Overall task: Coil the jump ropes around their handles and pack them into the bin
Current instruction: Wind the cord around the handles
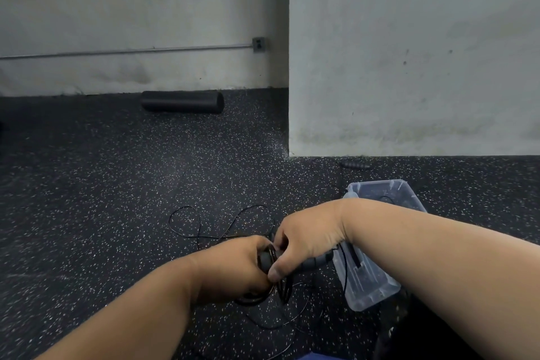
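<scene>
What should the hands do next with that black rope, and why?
Probably wind one more turn. The left hand grips the handles with some coils already on them, and the right hand pinches the rope beside them. But loose loops lie on the floor, so it is not ready for the clear bin yet.

No text or label is readable (anywhere in view)

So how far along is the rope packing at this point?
Midway, at a guess. The clear bin seems to hold some dark rope already. In hand: both hands, left hand and right hand, hold handles with cord coiled around them. Left: loose cord on the floor, and another handle by the wall.
</scene>
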### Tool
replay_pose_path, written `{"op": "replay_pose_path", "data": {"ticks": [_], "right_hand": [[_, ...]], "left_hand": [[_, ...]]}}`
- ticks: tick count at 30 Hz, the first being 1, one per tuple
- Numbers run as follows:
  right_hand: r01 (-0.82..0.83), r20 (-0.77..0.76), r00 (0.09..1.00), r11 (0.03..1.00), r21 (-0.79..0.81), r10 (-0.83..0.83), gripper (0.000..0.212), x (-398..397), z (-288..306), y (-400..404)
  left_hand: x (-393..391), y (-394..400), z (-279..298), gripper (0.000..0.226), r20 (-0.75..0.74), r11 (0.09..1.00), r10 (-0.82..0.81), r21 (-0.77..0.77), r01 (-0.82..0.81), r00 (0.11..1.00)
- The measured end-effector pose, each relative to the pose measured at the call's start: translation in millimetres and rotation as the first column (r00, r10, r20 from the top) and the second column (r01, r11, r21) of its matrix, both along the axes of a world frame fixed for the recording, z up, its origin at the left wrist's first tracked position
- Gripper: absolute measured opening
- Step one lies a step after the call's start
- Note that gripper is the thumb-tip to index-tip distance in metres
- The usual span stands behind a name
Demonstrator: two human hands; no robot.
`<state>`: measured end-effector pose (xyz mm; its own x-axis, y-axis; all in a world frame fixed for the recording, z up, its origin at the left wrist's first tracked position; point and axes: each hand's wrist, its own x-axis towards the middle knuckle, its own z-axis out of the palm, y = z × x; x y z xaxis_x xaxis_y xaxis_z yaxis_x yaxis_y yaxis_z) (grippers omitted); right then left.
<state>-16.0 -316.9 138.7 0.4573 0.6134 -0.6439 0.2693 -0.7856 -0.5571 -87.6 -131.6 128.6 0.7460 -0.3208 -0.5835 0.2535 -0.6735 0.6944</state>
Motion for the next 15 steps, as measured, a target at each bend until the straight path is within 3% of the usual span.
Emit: {"op": "replay_pose_path", "data": {"ticks": [3, 6, 10, 15], "right_hand": [[-0.05, -0.025, 0.998, 0.999, -0.006, 0.05, 0.039, -3.6, -2.5, -0.9], [-0.046, -0.009, 0.999, 0.999, 0.001, 0.046, 0.047, -7.6, -8.2, 0.8], [-0.056, 0.042, 0.998, 0.998, -0.01, 0.056, 0.054, -6.3, -6.7, 0.5], [-0.03, 0.155, 0.987, 0.999, -0.023, 0.033, 0.05, -0.3, -8.1, -3.0]], "left_hand": [[1.6, 9.0, -0.8, 0.057, -0.218, 0.981, 0.022, -0.183, -0.063, 0.976], [4.3, 15.6, -2.4, 0.07, -0.248, 0.978, -0.068, -0.207, 0.016, 0.966], [0.4, 6.9, -0.6, 0.043, 0.001, 0.977, -0.208, 0.038, 0.208, 0.978], [1.8, 0.4, -11.8, 0.031, 0.145, 0.921, -0.29, 0.309, 0.236, 0.946]]}}
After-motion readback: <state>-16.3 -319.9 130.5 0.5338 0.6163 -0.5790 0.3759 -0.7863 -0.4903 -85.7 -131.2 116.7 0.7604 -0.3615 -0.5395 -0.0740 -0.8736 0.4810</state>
